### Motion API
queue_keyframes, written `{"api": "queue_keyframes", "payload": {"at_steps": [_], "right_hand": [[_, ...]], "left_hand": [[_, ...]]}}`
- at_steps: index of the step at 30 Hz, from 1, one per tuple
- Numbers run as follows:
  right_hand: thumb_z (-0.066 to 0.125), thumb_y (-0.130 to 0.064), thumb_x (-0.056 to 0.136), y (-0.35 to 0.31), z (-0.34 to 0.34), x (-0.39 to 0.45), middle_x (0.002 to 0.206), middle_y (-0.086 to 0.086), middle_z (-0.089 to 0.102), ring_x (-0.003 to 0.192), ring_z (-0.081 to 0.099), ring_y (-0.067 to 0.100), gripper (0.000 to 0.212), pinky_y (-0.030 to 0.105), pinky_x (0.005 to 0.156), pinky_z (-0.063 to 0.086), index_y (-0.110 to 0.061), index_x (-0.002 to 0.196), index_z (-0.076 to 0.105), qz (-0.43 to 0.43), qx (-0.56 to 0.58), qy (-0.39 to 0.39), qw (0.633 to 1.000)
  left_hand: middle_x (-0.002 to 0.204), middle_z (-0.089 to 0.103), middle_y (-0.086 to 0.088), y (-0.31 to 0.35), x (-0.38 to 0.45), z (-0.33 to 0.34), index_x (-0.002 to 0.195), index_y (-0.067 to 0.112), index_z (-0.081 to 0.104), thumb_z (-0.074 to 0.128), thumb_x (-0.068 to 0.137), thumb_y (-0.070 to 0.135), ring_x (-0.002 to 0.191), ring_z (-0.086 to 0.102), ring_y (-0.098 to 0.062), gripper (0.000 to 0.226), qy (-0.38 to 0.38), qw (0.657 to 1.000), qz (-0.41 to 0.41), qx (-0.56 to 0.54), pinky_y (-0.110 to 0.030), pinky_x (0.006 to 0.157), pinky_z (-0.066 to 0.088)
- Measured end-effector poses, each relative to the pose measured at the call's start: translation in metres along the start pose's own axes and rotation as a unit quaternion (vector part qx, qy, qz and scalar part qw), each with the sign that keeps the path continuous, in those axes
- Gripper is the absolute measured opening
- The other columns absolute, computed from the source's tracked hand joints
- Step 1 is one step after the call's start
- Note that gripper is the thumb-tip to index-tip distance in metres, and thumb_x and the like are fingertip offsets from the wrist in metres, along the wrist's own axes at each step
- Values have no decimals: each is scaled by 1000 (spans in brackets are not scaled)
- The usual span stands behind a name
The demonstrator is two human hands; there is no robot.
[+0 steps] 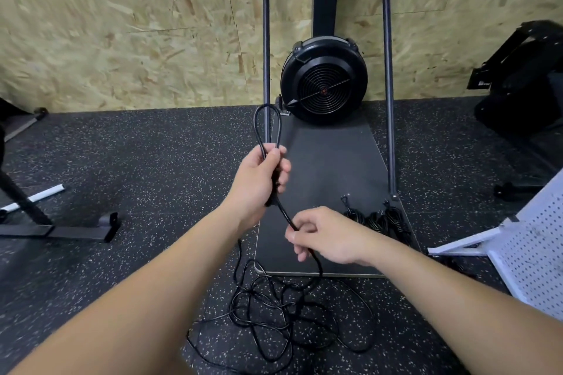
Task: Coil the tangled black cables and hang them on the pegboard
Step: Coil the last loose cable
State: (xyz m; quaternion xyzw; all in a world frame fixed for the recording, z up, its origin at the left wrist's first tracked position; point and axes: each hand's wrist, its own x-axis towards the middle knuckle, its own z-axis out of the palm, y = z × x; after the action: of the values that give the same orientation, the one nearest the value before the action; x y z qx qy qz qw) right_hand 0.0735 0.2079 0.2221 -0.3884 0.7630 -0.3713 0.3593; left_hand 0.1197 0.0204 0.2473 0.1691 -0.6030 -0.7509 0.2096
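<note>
Black cable (285,216): first loop held in left hand (259,179), above the floor tangle (283,313); right hand (326,237) pinches the run. Step: coiling. Next: feed another loop. Pegboard (536,250) right of tangle.

Cable (283,216): black, smooth rubbery jacket, slight sheen; same look on the tangle on the floor (122,161). Floor: matt black rubber, pale flecks, grainy. Fan housing (323,81) behind the cable: black plastic, semi-gloss, ribbed grille. Platform (329,161) under the fan: matt dark board, thin pale edge. Frame tubes (387,70) beside it: dark painted metal, satin. Wall (122,24): raw OSB, rough wood flakes. Pegboard (536,253) right of the platform: white perforated sheet, matt.
</note>
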Motion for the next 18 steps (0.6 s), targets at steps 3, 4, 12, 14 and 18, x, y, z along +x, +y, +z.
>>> {"api": "queue_keyframes", "payload": {"at_steps": [3,4,12,14,18], "right_hand": [[74,-32,103,-13,-6,-10,81,-2,77,73,79,14,9,31,76,58,-23,107,74,-52,-86,37,994],[77,-30,101,-16,-9,-13,81,-3,76,73,79,14,11,31,74,57,-25,111,76,-72,-79,40,993],[75,0,99,-31,-28,-10,92,18,81,67,61,23,18,31,66,54,-6,115,78,-117,273,182,937],[81,-7,96,-28,-32,-6,89,18,81,58,55,21,15,32,56,47,-3,110,75,-59,283,237,928],[83,-5,91,-19,-42,-2,81,16,77,57,54,15,27,27,52,46,7,113,72,16,286,259,922]], "left_hand": [[79,64,-4,-4,6,-17,122,7,60,45,116,13,55,48,-14,17,62,990,22,125,-28,51,41],[77,64,-3,-5,6,-21,121,8,61,44,116,12,51,48,-13,18,81,982,23,171,-26,48,39],[75,58,5,-2,-18,-4,80,28,63,40,101,83,56,43,-12,63,-96,953,-108,268,-29,53,32],[84,59,3,-6,-28,8,89,32,64,42,90,95,60,44,-11,67,-151,952,-150,221,-29,55,31],[88,61,0,-13,-41,20,114,24,68,51,103,76,61,44,-10,56,-192,956,-165,147,-23,53,33]]}}
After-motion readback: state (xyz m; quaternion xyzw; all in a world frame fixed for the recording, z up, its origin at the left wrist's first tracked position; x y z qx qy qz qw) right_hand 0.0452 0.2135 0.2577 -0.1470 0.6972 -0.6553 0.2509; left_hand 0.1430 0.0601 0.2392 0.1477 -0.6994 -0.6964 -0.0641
